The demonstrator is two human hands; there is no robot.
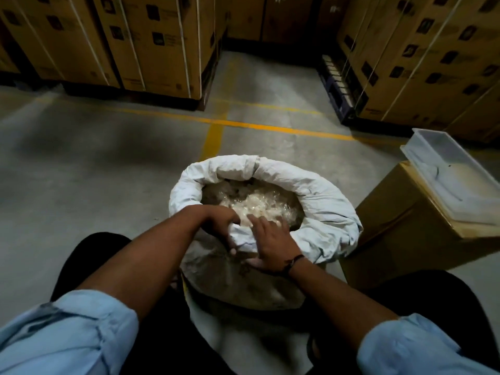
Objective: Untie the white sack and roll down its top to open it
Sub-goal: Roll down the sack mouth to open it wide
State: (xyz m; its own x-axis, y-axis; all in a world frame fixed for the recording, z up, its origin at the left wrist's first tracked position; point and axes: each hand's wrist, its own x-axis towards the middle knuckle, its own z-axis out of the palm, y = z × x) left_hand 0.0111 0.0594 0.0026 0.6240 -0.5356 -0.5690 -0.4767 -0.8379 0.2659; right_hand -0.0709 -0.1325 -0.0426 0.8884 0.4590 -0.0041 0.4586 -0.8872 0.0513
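The white sack (319,207) stands upright on the floor between my knees, its mouth open. Its top is rolled outward into a thick cuff around the far, left and right sides. Inside lies a heap of pale, translucent small pieces (251,201). My left hand (219,223) grips the near edge of the cuff, fingers curled over the fabric. My right hand (270,239), with a dark thread band at the wrist, clasps the same near fold just to the right, fingers reaching over the rim and thumb underneath. No tie or string is visible.
A brown carton (400,231) stands close to the sack's right, with a clear plastic tray (454,174) on top. Strapped cartons on pallets (151,47) line the back left and right (422,63). Yellow lines (216,131) cross the concrete floor.
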